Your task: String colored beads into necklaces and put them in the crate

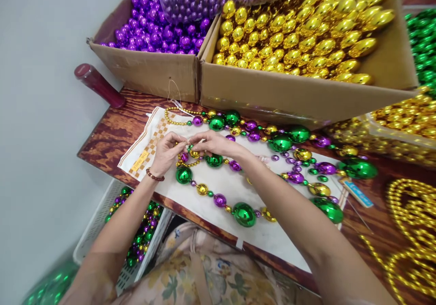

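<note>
A long string of green, purple and gold beads (244,213) loops across a white cloth (235,187) on the wooden table (102,141). My left hand (166,153), with a beaded bracelet at the wrist, pinches the string near its small gold beads. My right hand (213,143) meets it fingertip to fingertip, pinched on the same string just above a green bead (214,160). Both sets of fingers are closed around the thin thread between them.
Cardboard boxes of purple beads (153,32) and gold beads (299,28) stand at the table's back. Green beads (424,41) lie far right, gold strands (408,223) at right. A maroon bottle (98,85) lies at left. A white basket (136,237) of finished strings sits below the table.
</note>
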A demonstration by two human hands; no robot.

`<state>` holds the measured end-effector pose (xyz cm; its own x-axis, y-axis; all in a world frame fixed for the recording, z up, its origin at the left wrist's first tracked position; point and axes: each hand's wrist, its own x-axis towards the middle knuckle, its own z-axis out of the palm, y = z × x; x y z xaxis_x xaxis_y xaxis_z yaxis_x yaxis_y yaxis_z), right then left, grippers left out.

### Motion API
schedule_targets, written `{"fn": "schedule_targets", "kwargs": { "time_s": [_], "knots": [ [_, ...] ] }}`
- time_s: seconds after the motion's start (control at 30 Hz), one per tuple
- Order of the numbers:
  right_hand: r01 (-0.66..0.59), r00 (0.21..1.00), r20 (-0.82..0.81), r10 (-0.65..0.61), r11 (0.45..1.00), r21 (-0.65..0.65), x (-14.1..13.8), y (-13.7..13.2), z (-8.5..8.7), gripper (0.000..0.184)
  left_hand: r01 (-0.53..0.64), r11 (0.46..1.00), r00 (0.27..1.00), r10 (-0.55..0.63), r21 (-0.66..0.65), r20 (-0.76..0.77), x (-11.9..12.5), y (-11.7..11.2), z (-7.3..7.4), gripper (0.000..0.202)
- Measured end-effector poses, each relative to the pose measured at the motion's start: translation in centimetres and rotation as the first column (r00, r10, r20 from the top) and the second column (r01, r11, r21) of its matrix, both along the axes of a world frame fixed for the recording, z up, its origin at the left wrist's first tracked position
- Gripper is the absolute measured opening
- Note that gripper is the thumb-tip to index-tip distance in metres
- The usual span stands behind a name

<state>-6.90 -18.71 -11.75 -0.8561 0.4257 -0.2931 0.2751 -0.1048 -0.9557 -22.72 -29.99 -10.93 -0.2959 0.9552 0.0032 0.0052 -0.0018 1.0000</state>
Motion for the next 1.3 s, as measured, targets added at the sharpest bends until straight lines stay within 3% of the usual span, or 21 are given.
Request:
{"fn": "schedule_targets", "kwargs": {
  "time_s": [0.27,0.43,0.53,0.67,0.77,0.87,0.97,1.03,1.13,1.3],
  "knots": [
    [0.028,0.996,0.081,-0.047,0.977,0.214,0.2,-0.2,0.0,0.011,-0.018,1.0,0.998,0.017,0.025,0.057,-0.3,0.1,-0.6,0.03],
    [0.08,0.99,0.082,-0.115,0.936,0.344,2.4,-0.1,0.1,0.017,-0.047,0.999,0.992,0.045,0.014,0.114,-0.5,0.0,-1.2,0.031],
    [0.049,0.993,0.073,-0.09,0.898,0.436,3.9,-0.4,-0.1,0.018,-0.108,0.993,0.984,0.1,0.052,0.147,-0.3,0.1,-1.4,0.028],
    [-0.009,0.997,0.074,-0.027,0.892,0.452,5.3,-1.1,0.7,0.018,-0.167,0.981,0.929,0.123,0.1,0.349,0.5,0.1,-0.4,0.03],
    [0.129,0.983,-0.171,-0.065,0.909,0.395,6.0,-1.9,2.4,0.019,-0.101,0.993,0.851,0.056,0.06,0.522,1.3,0.1,1.2,0.03],
    [0.279,0.867,-0.469,-0.168,0.944,0.178,6.0,-2.8,4.5,0.022,-0.041,0.999,0.795,0.03,0.003,0.606,2.4,0.2,3.3,0.021],
    [0.262,0.764,-0.61,-0.212,0.965,-0.008,5.5,-3.9,6.7,0.023,-0.004,1.0,0.744,0.015,-0.019,0.668,3.6,0.6,5.7,0.012],
    [0.261,0.734,-0.646,-0.211,0.965,-0.02,5.3,-4.3,8.3,0.023,0.027,1.0,0.718,-0.013,-0.009,0.696,4.3,0.8,7.7,0.012],
    [0.377,0.668,-0.706,-0.235,0.925,0.049,5.4,-4.9,11.6,0.019,0.036,0.999,0.704,-0.018,-0.01,0.71,5.1,1.1,11.2,0.014],
    [0.574,0.486,-0.833,-0.266,0.816,0.074,6.1,-5.7,19.4,0.015,-0.015,0.999,0.701,-0.024,0.048,0.713,7.4,1.7,19.1,0.021]
  ]
}}
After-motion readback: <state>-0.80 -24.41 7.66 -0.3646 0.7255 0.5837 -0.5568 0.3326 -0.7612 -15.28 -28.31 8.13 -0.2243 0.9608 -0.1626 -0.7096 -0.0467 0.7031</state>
